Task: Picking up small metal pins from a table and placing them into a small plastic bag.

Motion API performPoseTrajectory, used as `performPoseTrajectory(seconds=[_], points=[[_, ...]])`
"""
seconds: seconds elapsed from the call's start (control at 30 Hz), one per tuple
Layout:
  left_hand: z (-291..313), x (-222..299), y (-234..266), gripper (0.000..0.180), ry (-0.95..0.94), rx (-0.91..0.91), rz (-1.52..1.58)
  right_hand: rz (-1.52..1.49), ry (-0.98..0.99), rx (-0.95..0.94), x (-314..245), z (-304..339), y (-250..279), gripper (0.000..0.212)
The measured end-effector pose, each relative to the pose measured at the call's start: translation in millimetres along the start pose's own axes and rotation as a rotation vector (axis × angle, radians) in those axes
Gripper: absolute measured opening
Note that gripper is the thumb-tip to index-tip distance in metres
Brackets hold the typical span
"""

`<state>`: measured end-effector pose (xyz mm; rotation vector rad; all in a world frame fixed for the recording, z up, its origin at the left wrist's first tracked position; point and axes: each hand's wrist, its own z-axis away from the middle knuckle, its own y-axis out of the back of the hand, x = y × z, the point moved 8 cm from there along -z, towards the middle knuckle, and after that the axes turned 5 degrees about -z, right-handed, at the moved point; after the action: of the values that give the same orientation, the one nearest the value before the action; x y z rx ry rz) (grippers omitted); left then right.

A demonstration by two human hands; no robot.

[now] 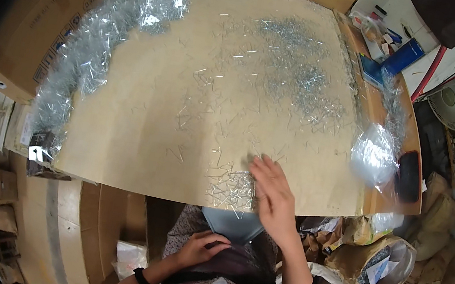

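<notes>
My right hand (272,191) rests at the near edge of the board with its fingers stretched out and slightly blurred. Its inner side lies against a small heap of thin, shiny metal pins (230,188). Some pins hang over the edge. Right below the heap, a grey-blue tray (232,225) sits over my lap, partly under the board's edge. My left hand (202,249) grips the tray's near left side, with fingers bent at its rim. Loose pins (310,81) are scattered over the far right of the board.
A long bank of shiny pins (92,45) lines the board's left side. On the right ledge are a clear plastic bag (375,155), a black phone (409,176) and a blue box (403,56). Cardboard boxes (48,3) wall the left; an open sack (385,268) stands lower right.
</notes>
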<state>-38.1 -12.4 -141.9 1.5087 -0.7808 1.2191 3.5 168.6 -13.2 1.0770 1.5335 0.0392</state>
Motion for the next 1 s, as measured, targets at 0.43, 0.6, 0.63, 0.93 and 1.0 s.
performPoseTrajectory(seconds=[0.43, 0.6, 0.63, 0.93, 1.0], points=[[9.6, 23.0, 5.1, 0.017, -0.066, -0.005, 0.041, 0.324, 0.172, 0.073, -35.9, 52.8, -29.4, 0.058], [3.4, 14.6, 7.4, 0.017, -0.059, 0.027, -0.038, 0.333, 0.222, -0.075, -40.2, 52.5, -41.9, 0.058], [3.5, 6.4, 7.0, 0.015, 0.102, -0.039, -0.12, 0.275, 0.262, -0.057, -39.9, 57.4, -39.1, 0.056], [0.8, 15.4, 1.0, 0.01, -0.019, -0.039, -0.04, 0.476, 0.116, 0.016, -17.4, 4.6, -7.4, 0.047], [-2.6, 14.8, 7.0, 0.01, 0.012, -0.024, -0.047, 0.413, 0.133, -0.006, -21.2, 11.9, -9.0, 0.05]])
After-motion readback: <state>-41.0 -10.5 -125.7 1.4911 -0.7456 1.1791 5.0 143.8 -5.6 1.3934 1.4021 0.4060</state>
